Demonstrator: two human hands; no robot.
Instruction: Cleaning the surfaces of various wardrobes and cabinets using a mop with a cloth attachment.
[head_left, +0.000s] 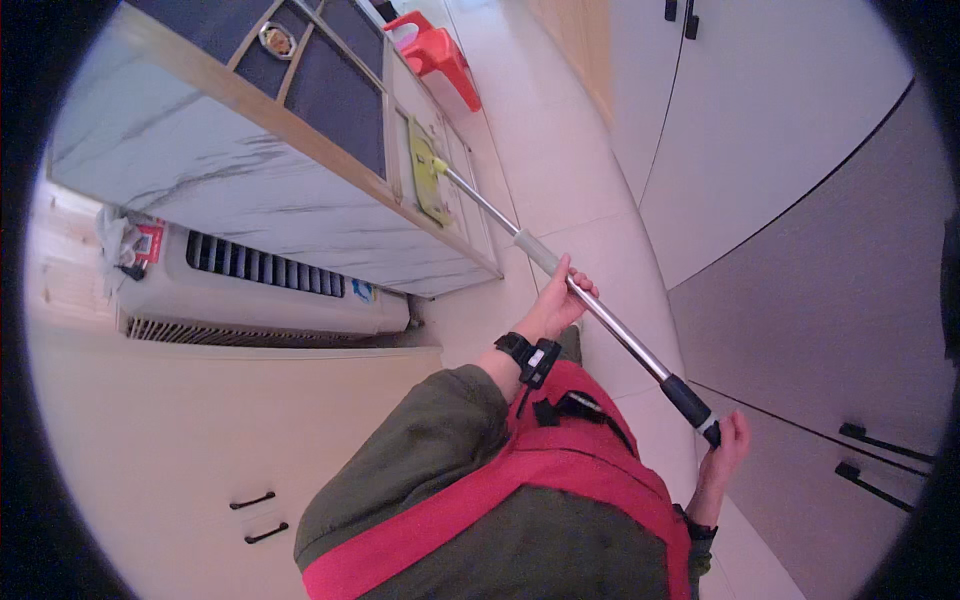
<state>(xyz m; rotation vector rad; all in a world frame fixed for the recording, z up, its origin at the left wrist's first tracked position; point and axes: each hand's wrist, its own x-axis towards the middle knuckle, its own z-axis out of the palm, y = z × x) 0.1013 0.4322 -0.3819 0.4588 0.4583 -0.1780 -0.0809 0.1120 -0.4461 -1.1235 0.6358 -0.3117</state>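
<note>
A flat mop with a telescopic metal pole slants across the view in front of me. My left hand is wrapped around the pole's middle, just below a pale grey sleeve. At the near end, my right hand holds the tip of the black grip; part of that hold is hidden. The yellow-green mop head lies flat along the pale lower panel of a cabinet. Whether it presses on the panel cannot be told.
The cabinet has a marble-patterned side and dark upper panels. Beside it stands a floor air conditioner. A red plastic stool sits farther along the tiled floor. Grey closet doors with black handles line my right.
</note>
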